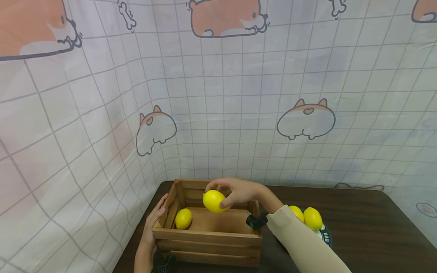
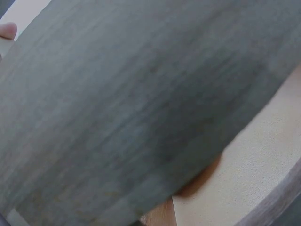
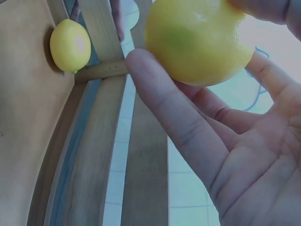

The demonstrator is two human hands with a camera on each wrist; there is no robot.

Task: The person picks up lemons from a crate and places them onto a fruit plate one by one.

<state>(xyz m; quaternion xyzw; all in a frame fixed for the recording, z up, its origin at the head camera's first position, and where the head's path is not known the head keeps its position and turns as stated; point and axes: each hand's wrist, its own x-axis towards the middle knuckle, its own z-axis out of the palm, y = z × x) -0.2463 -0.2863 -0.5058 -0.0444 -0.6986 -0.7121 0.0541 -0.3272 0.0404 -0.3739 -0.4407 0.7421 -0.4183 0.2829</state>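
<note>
Hanging above the crate (image 1: pixel 208 237), a lemon (image 1: pixel 213 201) sits pinched between the right hand's (image 1: pixel 235 191) thumb and fingers. It looks light, firm and smooth, perhaps slippery, so gripping round its fat middle should serve best. The right forearm slants in over the crate's right end; the left hand (image 1: pixel 151 220) lies, fingers extended, against its left end. Inside is a second lemon (image 1: pixel 183 218); two lemons (image 1: pixel 313 218) rest on a plate (image 1: pixel 326 237) on the desk (image 1: pixel 362 220).

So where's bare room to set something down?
Bare: crate floor right of the resting lemon; tabletop right of the plate. Crowded: the plate, with lemons beside the sleeve; over the crate, where the right hand holds a lemon.
</note>
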